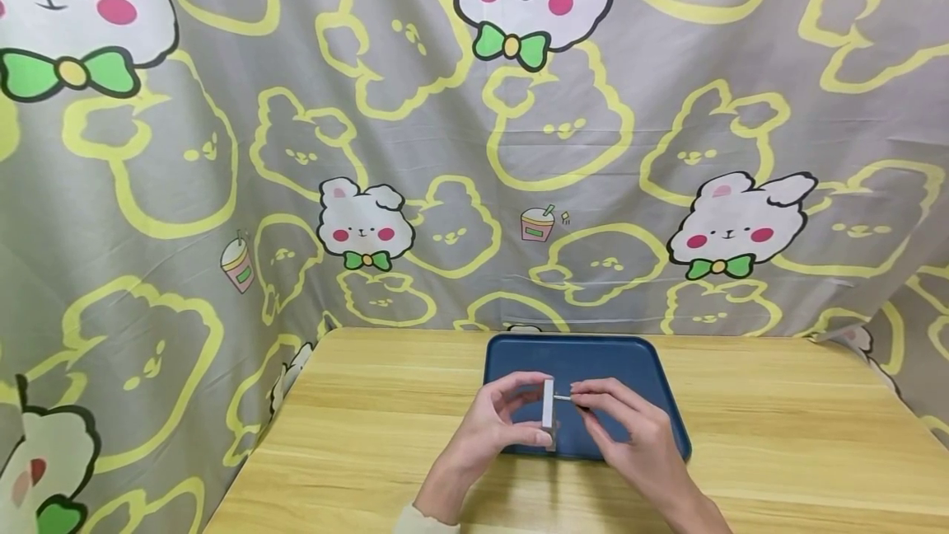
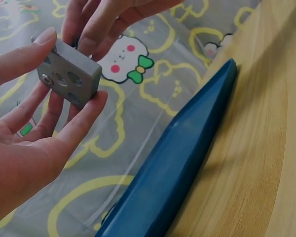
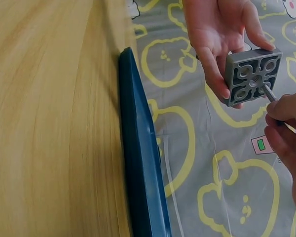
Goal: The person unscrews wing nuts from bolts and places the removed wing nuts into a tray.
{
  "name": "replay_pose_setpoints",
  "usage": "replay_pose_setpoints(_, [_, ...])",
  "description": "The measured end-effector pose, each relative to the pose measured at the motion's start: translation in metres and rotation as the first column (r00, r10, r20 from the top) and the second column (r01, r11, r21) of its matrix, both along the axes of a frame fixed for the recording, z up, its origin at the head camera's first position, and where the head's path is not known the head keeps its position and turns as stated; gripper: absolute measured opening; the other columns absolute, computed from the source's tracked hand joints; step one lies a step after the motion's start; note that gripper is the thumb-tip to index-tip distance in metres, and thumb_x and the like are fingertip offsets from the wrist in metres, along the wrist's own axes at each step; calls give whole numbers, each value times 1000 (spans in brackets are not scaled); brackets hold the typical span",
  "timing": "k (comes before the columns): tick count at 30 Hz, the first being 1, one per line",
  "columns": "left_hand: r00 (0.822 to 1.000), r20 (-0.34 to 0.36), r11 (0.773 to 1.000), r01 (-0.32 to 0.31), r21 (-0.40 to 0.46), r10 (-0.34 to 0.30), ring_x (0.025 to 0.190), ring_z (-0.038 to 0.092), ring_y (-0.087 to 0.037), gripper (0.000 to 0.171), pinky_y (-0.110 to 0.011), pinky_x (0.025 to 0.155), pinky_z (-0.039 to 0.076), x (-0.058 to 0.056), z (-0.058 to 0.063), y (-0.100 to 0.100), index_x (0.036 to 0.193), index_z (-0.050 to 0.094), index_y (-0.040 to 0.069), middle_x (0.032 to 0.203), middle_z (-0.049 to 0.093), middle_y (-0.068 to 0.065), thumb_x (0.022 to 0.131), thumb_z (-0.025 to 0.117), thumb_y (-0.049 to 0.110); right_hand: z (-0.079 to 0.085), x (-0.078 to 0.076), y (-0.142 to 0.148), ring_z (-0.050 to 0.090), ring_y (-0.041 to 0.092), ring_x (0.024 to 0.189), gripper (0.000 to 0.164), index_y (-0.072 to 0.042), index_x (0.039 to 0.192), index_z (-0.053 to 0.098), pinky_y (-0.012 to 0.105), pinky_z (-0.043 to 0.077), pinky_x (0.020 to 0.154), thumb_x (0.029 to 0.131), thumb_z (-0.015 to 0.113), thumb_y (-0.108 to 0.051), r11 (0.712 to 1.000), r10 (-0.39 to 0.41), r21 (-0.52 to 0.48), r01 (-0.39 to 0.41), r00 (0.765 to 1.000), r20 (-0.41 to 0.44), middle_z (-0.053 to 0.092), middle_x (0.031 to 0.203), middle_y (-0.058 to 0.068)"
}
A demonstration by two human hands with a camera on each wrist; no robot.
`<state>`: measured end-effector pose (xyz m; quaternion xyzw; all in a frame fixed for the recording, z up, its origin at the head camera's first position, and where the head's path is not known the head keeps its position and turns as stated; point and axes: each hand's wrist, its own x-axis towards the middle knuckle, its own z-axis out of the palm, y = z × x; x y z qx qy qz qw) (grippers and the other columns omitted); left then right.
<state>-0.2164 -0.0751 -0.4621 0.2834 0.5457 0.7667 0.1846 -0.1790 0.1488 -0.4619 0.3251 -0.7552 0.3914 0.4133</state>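
Observation:
My left hand [image 1: 493,423] grips a square grey metal block [image 3: 241,81] by its edges, thumb on one side and fingers on the other. One face of the block shows raised ribs and round holes, one in the middle and one near each corner. On its other face [image 2: 60,78], round recesses show in the left wrist view. My right hand [image 1: 633,431] pinches a thin metal rod [image 3: 269,92] between thumb and fingers. The rod's tip meets the ribbed face near a corner hole; its far end is hidden in the fingers. Both hands are above a dark blue tray [image 1: 638,361].
The tray lies on a light wood-grain table [image 1: 385,410], near its back edge. Behind and to the left hangs a grey curtain [image 1: 437,147] printed with white rabbits and yellow outlines.

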Motion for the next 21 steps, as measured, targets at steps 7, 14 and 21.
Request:
replay_pose_setpoints(7, [999,-23,999,-36,-36,35,131,51,-45,67,-51,105,52,0,1,-2,139,56,-4,139,57,-11,80,86,-1,1,1,1,70,18,99,17,-14,108,77,13,52,92,93,79,-22,999,31,-11,-30,998,60,72,112,3])
replay_pose_setpoints(14, [997,-8,993,-79,-86,78,128,55,-30,66,-44,101,56,2,3,-2,139,58,-2,138,58,-9,79,87,-2,5,7,-1,68,15,105,40,-16,116,74,17,54,92,83,83,3,997,35,-82,-11,954,299,71,116,1])
replay_pose_setpoints(21, [996,-22,991,-91,-100,89,125,57,-25,67,-44,97,57,3,5,2,136,59,-4,134,60,-8,74,83,-14,14,8,4,75,18,92,28,-7,118,72,30,63,77,96,76,-22,914,182,-368,172,638,748,75,107,8])
